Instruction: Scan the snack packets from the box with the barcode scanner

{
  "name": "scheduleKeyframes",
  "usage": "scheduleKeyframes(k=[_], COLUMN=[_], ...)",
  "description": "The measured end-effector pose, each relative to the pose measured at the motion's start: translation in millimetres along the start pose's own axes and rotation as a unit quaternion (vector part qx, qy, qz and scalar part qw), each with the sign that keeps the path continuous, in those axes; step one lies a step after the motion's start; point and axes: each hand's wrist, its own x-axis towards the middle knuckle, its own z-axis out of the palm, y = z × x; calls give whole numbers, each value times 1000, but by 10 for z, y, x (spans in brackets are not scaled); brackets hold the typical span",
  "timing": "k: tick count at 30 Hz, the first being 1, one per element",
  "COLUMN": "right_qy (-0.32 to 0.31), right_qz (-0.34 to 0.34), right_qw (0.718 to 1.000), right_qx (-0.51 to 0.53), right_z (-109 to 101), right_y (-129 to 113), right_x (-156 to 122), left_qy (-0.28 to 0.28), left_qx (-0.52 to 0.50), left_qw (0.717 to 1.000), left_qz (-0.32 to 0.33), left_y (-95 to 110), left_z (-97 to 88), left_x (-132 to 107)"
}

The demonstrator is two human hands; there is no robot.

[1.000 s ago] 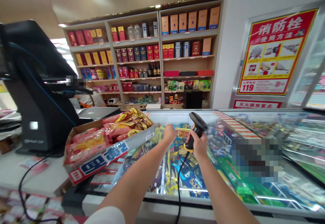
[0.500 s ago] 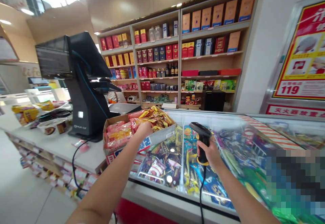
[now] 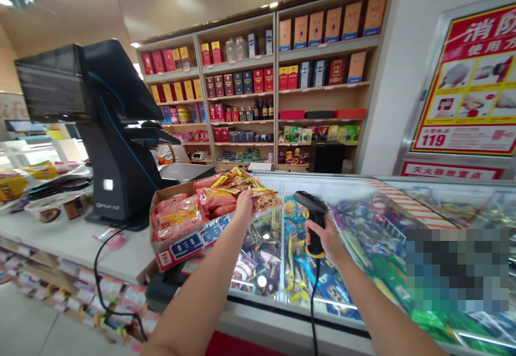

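My right hand (image 3: 328, 235) is wrapped round the grip of a black-and-yellow barcode scanner (image 3: 312, 204), whose head tilts toward the left and whose cord hangs down in front. Over the right end of an open cardboard box (image 3: 197, 243), my left hand (image 3: 245, 205) has its fingers closed on a yellow-and-brown snack packet (image 3: 266, 199). Pink-wrapped snack packs (image 3: 183, 216) fill the left of the box, with more yellow packets (image 3: 231, 180) at its back. The fingertips of my left hand are partly hidden behind the packet.
A glass-topped freezer (image 3: 258, 270) full of wrapped ices lies under both hands. To the left, a black checkout terminal (image 3: 116, 157) stands on the white counter (image 3: 124, 259), near plastic bowls (image 3: 58, 205). Shelves (image 3: 282, 95) of boxed goods line the back wall.
My left hand has moved from inside the box to its right end, bringing a yellow-and-brown packet with it. The scanner stays in my right hand. The view has shifted slightly to the right.
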Motion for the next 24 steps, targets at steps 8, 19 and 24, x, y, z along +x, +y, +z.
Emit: scheduleKeyframes(k=[8,19,24], right_qy=[-27,-127,-205], right_qz=[-4,106,123], right_qw=[1000,985,971], right_qx=[-13,40,-26], right_z=[0,66,145], right_y=[-65,-224,-196], right_x=[-20,-147,-249], left_qy=[-132,-240,-164], left_qx=[-119,-257,-168], left_qw=[984,914,965], left_qz=[11,-202,-114], left_y=[-452,-618,-647], left_z=[3,-72,-133], left_x=[-100,-157,-67])
